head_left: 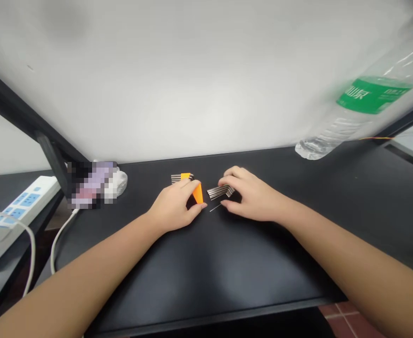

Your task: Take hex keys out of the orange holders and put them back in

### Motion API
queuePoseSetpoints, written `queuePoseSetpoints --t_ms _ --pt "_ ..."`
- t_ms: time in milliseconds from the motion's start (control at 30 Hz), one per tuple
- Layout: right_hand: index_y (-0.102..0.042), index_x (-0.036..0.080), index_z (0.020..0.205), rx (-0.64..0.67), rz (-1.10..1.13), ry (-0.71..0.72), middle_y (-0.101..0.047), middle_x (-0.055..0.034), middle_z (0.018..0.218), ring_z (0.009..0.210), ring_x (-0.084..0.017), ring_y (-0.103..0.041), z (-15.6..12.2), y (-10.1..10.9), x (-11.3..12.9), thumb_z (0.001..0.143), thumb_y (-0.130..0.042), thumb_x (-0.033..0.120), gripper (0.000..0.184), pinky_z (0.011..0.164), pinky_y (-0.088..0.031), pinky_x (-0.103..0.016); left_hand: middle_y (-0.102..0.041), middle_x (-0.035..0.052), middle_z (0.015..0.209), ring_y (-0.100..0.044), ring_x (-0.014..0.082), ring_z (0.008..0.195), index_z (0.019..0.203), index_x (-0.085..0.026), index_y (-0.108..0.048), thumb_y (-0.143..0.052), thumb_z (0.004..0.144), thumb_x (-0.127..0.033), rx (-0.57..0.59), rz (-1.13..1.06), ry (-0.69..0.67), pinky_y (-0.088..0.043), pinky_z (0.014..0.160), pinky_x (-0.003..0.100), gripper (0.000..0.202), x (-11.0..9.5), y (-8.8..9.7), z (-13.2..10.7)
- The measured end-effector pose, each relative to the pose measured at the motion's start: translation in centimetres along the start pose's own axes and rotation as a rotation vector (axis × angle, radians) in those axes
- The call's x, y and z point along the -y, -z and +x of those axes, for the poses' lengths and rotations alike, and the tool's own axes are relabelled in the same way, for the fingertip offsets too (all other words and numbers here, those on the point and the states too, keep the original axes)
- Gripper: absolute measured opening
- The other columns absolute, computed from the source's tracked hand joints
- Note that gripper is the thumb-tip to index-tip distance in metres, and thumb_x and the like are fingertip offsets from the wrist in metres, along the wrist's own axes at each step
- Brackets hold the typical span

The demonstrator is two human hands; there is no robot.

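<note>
My left hand point(175, 205) rests on the black table point(206, 272) and grips an orange plastic holder point(198, 193) between thumb and fingers. Just behind it lies a second orange holder point(185, 176) with metal hex keys in it. My right hand point(253, 197) lies to the right, its fingers curled over a bundle of silver hex keys point(220, 191) that fan out toward the left. One thin loose key point(215, 207) lies on the table between the two hands.
A clear water bottle with a green label point(364, 98) stands at the back right. A blurred purple-white object point(93, 184) sits at the back left by a black frame post point(53, 159). White power strips point(23, 202) and cables point(60, 237) lie left of the table.
</note>
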State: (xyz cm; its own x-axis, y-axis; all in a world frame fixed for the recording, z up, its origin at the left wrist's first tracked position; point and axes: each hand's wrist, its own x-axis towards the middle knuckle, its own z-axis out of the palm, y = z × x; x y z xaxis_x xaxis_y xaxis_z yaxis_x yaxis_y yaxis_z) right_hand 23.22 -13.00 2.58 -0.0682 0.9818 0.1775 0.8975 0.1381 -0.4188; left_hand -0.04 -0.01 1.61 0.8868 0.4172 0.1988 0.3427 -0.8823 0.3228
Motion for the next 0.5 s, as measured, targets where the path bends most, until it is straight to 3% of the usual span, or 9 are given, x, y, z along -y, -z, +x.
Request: queuePoseSetpoints --t_ms 100,333,500 --pt "-0.064 0.025 0.126 0.048 -0.046 0.077 -0.059 -0.0119 0.128 0.111 -0.031 -0.055 0.2 -0.9 -0.1 0.084 -0.07 0.031 0.043 0.094 -0.049 -0.046 -0.067 0.0079 0.11 -0.065 0.0223 0.092 0.125 -0.022 -0.058 -0.061 0.096 -0.046 -0.001 0.008 -0.001 -0.052 0.076 0.034 0.038 0.0 0.0 -0.1" --pt "-0.064 0.023 0.116 0.035 -0.016 0.055 -0.061 -0.0105 0.115 0.106 -0.027 -0.054 0.7 -2.3 -0.9 0.084 -0.057 0.009 0.036 0.089 -0.051 -0.041 -0.066 0.0063 0.104 -0.065 0.0217 0.087 0.125 -0.023 -0.058 -0.063 0.095 -0.048 0.032 0.003 -0.009 -0.052 0.074 0.034 0.04 -0.2 0.0 -0.1" --pt "-0.065 0.022 0.114 -0.035 0.033 0.012 -0.064 -0.0092 0.116 0.109 -0.027 -0.058 0.7 -2.0 -1.8 0.087 -0.058 0.014 0.029 0.093 -0.051 -0.042 -0.067 0.0075 0.109 -0.066 0.022 0.089 0.127 -0.022 -0.056 -0.061 0.096 -0.049 0.027 -0.011 -0.004 -0.052 0.076 0.035 0.042 -0.4 0.1 -0.1"
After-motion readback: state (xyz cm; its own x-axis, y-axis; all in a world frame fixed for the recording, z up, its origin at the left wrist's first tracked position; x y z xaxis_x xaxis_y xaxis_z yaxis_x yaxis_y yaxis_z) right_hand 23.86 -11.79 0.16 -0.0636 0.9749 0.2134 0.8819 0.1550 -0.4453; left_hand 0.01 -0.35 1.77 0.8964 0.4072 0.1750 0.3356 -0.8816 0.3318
